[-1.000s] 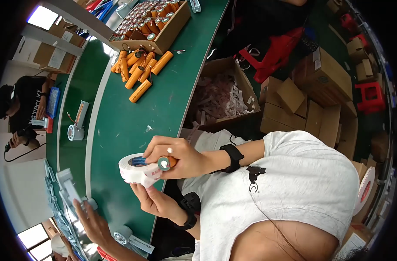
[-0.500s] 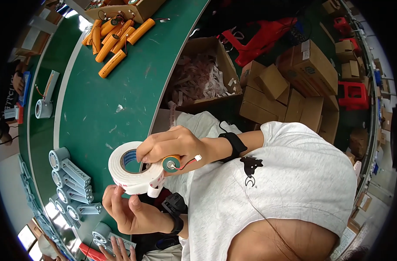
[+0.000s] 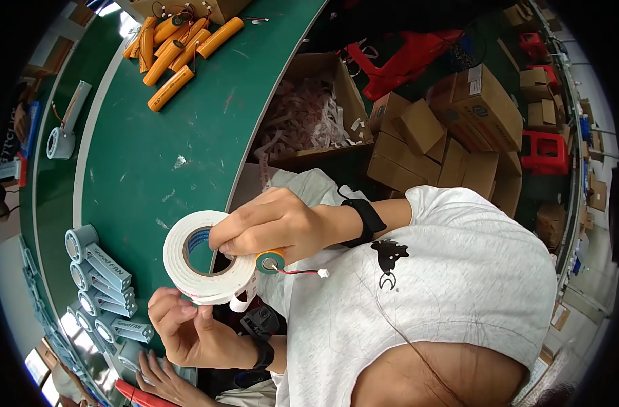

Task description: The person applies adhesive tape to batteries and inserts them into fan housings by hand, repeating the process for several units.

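Note:
My right hand [image 3: 272, 220] grips a white roll of double-sided tape [image 3: 173, 254], its fingers hooked into the core. The same hand also holds an orange cylindrical battery [image 3: 269, 262], seen by its end, with red and black wires to a white plug. A short loop of tape [image 3: 239, 302] curls off the roll beside the battery. At the roll's lower rim, the thumb and fingers of my left hand [image 3: 194, 336] pinch together on the tape; the exact contact is hard to make out.
Several orange batteries [image 3: 170, 51] lie at the table's far end beside a cardboard box. Grey-blue fan housings [image 3: 99, 271] are grouped at the left. Another person's hand [image 3: 163, 380] rests near them. Right of the table edge stands a carton of paper strips [image 3: 309, 122]; beyond it are brown boxes [image 3: 452, 159].
The roll has shifted slightly left and up with my right hand. My left hand's thumb and fingers have drawn closer together. Another person's hand has moved up onto a fan housing.

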Tool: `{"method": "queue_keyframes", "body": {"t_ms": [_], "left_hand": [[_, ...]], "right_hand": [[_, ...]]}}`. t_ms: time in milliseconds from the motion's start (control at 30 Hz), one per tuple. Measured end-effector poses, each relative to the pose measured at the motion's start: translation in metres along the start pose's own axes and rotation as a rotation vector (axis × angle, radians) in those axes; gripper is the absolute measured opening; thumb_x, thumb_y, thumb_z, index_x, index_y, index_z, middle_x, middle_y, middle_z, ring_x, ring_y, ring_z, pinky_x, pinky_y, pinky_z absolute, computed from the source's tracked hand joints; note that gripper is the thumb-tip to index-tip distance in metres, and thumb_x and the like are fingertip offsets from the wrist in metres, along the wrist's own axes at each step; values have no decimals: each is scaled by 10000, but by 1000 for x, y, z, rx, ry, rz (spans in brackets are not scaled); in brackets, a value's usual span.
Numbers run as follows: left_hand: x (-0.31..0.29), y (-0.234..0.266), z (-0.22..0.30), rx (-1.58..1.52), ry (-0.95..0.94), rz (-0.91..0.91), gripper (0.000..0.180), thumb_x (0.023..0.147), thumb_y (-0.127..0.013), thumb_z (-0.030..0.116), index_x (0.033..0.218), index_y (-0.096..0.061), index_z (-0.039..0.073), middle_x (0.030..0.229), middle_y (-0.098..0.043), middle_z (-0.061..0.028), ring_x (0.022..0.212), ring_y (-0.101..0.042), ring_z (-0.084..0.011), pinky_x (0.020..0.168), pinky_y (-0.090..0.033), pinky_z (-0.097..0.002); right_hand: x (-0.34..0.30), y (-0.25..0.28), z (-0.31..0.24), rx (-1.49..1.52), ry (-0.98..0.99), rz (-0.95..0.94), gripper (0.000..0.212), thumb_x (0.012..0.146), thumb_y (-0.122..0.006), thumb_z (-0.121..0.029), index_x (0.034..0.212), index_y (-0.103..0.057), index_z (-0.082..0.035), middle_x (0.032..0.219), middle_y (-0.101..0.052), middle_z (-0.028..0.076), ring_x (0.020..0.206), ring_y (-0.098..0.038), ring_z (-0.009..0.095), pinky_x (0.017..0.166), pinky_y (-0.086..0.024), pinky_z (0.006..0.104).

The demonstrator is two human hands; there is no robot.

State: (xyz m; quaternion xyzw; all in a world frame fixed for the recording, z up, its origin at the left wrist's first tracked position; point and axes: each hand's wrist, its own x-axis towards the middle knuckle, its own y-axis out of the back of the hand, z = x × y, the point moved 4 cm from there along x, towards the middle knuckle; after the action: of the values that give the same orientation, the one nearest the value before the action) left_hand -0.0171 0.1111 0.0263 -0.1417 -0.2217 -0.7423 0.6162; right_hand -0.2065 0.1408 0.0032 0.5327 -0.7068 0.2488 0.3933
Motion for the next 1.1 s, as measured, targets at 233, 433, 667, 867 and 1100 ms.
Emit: {"method": "queue_keyframes", "body": {"t_ms": [233, 433, 667, 867, 1100], "left_hand": [[-2, -8, 10, 98, 53, 22, 176, 715, -645, 17, 878, -592, -22, 935, -544, -111, 892, -520, -218, 786, -414, -315], [-3, 0, 14, 153, -104, -93, 186, 688, -659, 20, 860, -600, -21, 870, -547, -112, 882, -514, -242, 778, -408, -354], [-6, 7, 16, 165, -169, -160, 162, 676, -659, 12, 822, -593, -7, 821, -534, -92, 863, -503, -259, 778, -401, -375], [-9, -1, 25, 248, -198, -1, 155, 566, -640, -18, 700, -574, 24, 690, -493, -73, 734, -469, -257, 628, -389, -352], [-14, -2, 26, 546, -366, 115, 101, 693, -673, -59, 739, -589, -28, 786, -556, -91, 767, -523, -218, 675, -433, -329]], "right_hand": [[-1, 1, -5, -58, 70, -14, 81, 695, -635, -43, 732, -573, -5, 880, -628, 111, 608, -612, 176, 496, -495, 241], [-1, -2, -12, -74, 99, -48, 83, 691, -640, -53, 723, -576, -11, 869, -625, 101, 540, -566, 147, 440, -454, 236], [-1, -3, -19, -26, 93, -101, 94, 690, -645, -60, 726, -574, -11, 871, -622, 106, 542, -570, 152, 435, -450, 238], [-5, -8, -21, -39, 36, -68, 260, 576, -702, -12, 718, -489, -63, 842, -618, 40, 669, -628, 196, 500, -502, 268], [-5, -13, -18, -164, -55, 5, 160, 638, -673, -38, 735, -549, -11, 842, -609, 88, 619, -618, 194, 476, -485, 258]]}}
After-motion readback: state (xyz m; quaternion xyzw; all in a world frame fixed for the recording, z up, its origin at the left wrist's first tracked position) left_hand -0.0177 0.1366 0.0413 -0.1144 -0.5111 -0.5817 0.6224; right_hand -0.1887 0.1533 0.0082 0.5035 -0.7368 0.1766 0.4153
